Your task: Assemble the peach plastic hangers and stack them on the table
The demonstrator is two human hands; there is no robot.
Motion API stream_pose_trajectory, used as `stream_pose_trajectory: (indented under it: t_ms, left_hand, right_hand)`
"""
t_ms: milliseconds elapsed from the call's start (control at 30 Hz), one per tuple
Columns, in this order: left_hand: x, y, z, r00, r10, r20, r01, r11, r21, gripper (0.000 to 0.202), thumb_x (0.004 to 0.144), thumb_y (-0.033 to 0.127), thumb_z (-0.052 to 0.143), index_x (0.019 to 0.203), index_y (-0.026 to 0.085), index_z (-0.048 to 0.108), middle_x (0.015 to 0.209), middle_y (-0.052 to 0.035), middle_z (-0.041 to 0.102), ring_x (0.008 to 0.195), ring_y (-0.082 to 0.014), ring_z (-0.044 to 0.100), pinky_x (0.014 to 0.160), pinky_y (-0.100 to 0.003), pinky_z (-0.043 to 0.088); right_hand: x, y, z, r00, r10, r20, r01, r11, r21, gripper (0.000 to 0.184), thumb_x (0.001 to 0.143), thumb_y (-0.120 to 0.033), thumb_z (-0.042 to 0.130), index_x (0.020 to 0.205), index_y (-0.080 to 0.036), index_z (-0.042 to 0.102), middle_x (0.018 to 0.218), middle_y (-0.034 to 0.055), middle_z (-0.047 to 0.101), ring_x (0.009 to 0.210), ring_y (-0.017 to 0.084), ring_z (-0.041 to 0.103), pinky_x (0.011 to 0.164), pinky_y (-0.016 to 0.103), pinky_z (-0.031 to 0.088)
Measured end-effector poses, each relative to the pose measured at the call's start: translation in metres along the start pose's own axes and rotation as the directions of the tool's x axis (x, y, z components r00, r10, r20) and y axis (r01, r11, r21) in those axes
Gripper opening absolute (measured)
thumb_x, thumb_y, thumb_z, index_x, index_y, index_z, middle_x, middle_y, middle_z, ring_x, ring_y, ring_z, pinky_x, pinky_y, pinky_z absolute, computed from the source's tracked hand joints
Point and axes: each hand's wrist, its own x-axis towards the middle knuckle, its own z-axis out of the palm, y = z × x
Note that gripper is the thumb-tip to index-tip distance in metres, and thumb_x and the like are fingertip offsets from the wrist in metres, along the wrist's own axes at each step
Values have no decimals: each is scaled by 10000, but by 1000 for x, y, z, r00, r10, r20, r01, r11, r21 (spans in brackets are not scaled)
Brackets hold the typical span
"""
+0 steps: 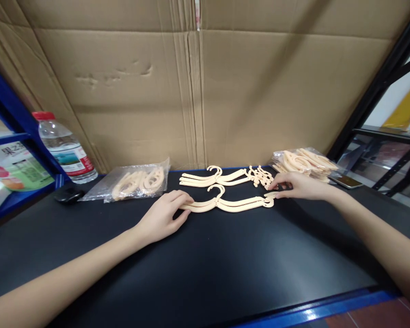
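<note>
A small stack of cream plastic hangers (pixel 230 204) lies on the black table top (pixel 212 269). My left hand (pixel 164 216) pinches the stack's left end between thumb and fingers. My right hand (pixel 299 186) grips the right end, fingers curled over it. Just behind lies a second stack of cream hangers (pixel 212 178), with a heap of small cream clips (pixel 261 176) at its right end, close to my right fingertips.
A clear bag of hangers (pixel 133 183) lies at the back left, another bag (pixel 304 163) at the back right with a phone (pixel 345 181) beside it. A water bottle (pixel 65 148) and a black mouse (pixel 67 196) sit left. Cardboard (pixel 198 86) forms the back wall.
</note>
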Motion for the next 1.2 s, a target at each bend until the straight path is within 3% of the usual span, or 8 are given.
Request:
stream_pose_trajectory:
  t_ms: [167,467,667,933,1200]
  left_hand:
    - [0,0,0,1000,-4,-4,4,1000,-2,174,878,185,482,1018,192,586,1018,-63,619,944,-217,593,836,-359,482]
    - [0,-1,1,1000,-13,-3,13,1000,-3,171,887,188,465,1015,184,578,1016,-70,614,940,-219,590,829,-365,488]
    - [0,-1,1,1000,-13,0,13,1000,-1,176,887,182,458,1017,187,577,1019,-71,614,942,-219,589,832,-368,488]
    - [1,-1,1,1000,-15,-2,15,1000,7,172,885,186,460,1013,189,576,1016,-70,616,937,-220,591,826,-362,488]
    - [1,0,1,1000,-24,-6,25,1000,16,174,878,186,466,1008,192,583,1004,-69,625,924,-218,597,811,-358,492]
  right_hand:
    - [2,0,3,1000,4,18,-4,1000,-23,399,801,-545,579,882,-179,717,837,81,684,704,188,591,611,302,439]
    - [3,2,3,1000,-14,-22,13,998,-58,329,805,-460,550,834,-181,722,834,87,686,714,189,597,621,302,447]
    - [-2,2,-2,990,75,119,-70,997,-45,243,759,-387,600,805,-173,706,723,54,677,634,169,577,586,284,440]
    - [0,-9,3,995,29,97,-34,998,57,413,770,-528,611,966,-176,705,683,34,613,617,160,550,559,268,397]
    - [3,-10,5,993,37,115,-51,992,118,405,781,-507,603,972,-165,706,757,62,657,689,189,592,620,291,442]
